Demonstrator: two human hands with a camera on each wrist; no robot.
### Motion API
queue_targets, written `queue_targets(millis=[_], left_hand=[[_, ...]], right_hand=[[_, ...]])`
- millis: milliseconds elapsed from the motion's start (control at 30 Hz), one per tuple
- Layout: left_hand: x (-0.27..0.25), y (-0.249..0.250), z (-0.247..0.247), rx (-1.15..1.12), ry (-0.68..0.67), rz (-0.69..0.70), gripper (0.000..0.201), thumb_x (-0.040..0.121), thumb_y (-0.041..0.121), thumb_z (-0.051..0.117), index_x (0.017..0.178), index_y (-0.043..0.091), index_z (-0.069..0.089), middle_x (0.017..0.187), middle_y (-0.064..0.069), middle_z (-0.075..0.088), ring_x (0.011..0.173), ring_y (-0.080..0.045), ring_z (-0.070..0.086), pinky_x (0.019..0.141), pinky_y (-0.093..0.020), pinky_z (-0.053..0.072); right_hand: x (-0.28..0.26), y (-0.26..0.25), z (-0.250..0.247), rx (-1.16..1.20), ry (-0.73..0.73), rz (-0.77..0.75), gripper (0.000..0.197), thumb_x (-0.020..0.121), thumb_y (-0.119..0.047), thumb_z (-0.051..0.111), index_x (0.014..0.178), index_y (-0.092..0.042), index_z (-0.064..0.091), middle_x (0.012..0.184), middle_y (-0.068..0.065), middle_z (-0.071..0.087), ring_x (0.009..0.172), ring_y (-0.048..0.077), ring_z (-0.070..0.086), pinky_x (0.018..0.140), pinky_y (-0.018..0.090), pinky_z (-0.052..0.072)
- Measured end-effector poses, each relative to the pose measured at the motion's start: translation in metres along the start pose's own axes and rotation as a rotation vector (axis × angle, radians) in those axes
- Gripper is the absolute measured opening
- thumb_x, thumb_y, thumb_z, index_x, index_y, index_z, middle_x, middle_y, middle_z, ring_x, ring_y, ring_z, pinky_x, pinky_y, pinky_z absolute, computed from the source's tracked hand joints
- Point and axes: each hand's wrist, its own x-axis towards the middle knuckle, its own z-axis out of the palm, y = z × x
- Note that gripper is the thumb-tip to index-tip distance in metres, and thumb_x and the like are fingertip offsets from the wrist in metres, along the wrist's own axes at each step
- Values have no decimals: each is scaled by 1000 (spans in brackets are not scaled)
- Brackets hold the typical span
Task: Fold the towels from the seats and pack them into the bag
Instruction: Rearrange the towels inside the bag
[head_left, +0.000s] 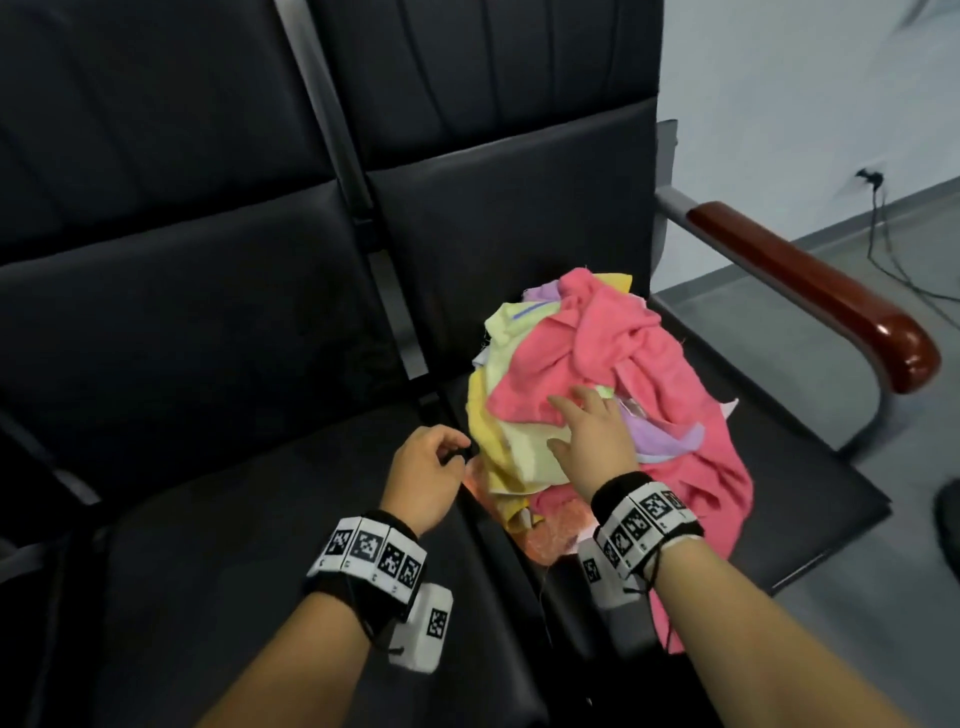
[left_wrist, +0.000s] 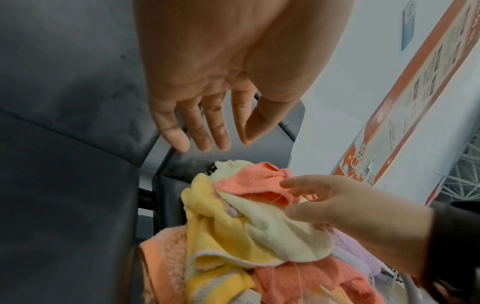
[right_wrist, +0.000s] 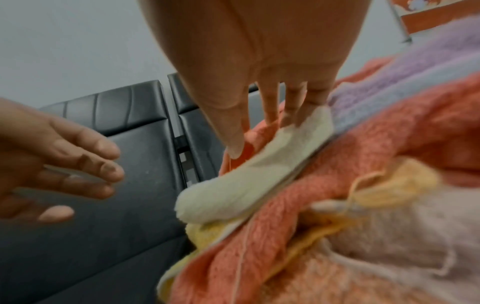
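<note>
The towels are seen as one crumpled pile on the right seat, the seat with the wooden armrest; pink, pale yellow, deeper yellow and lilac pieces are tangled together, and part of the pile hangs over the front edge of that seat; none is seen folded. The left seat, beside the pile, is seen with no towel on it. No bag is shown in any view, so its place cannot be told.

The right hand is laid on the near side of the pile, fingers spread and fairly straight; in the right wrist view the fingertips are pressed against a pale yellow fold lying over pink cloth; nothing is pinched as far as can be made out. The left hand is held just left of the pile, over the gap between the seats; its fingers are loosely curled and nothing is held in it.

The task is judged to be at its very start: a first towel is apparently being chosen from the pile; every towel is left to be drawn out, folded and packed, and the bag is yet to be found.
</note>
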Motion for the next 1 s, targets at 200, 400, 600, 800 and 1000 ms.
queue_targets(millis=[200, 400, 600, 800, 1000], left_hand=[[3, 8, 5, -15, -1, 26, 24, 86, 5, 66, 91, 28, 69, 102, 4, 62, 96, -8, 60, 84, -11, 42], [-9, 22, -9, -44, 19, 108, 34, 87, 5, 65, 93, 38, 64, 105, 13, 59, 101, 0, 56, 87, -14, 44], [-45, 57, -34, -103, 64, 328, 46, 84, 8, 69, 125, 26, 61, 122, 11, 58, 118, -14, 54, 103, -33, 44], [-98, 72, -75, -188, 112, 309, 21, 87, 15, 70, 107, 20, 69, 100, 3, 67, 95, -14, 65, 87, -43, 54], [-154, 63, -119, -168, 159, 354, 15, 92, 8, 61, 93, 19, 71, 82, 3, 71, 79, -13, 67, 73, -36, 55]], right_hand=[[17, 2, 6, 52, 164, 55, 17, 89, -24, 63, 99, -19, 76, 105, 8, 54, 104, 33, 46, 87, 42, 43], [-3, -19, -15, 280, 302, -157, 9, 90, -18, 68, 94, -14, 74, 93, 3, 62, 94, 30, 54, 81, 41, 43], [-50, -78, -70, 589, 223, -468, 9, 94, -20, 59, 95, -27, 66, 90, -14, 62, 88, 6, 56, 80, 25, 44], [-101, -120, -106, 593, 183, -574, 14, 93, -5, 56, 95, -16, 65, 92, -3, 60, 88, 6, 56, 80, 21, 45], [-152, -165, -120, 537, 139, -652, 16, 90, 1, 54, 95, -9, 65, 94, 0, 57, 88, 10, 54, 80, 23, 44]])
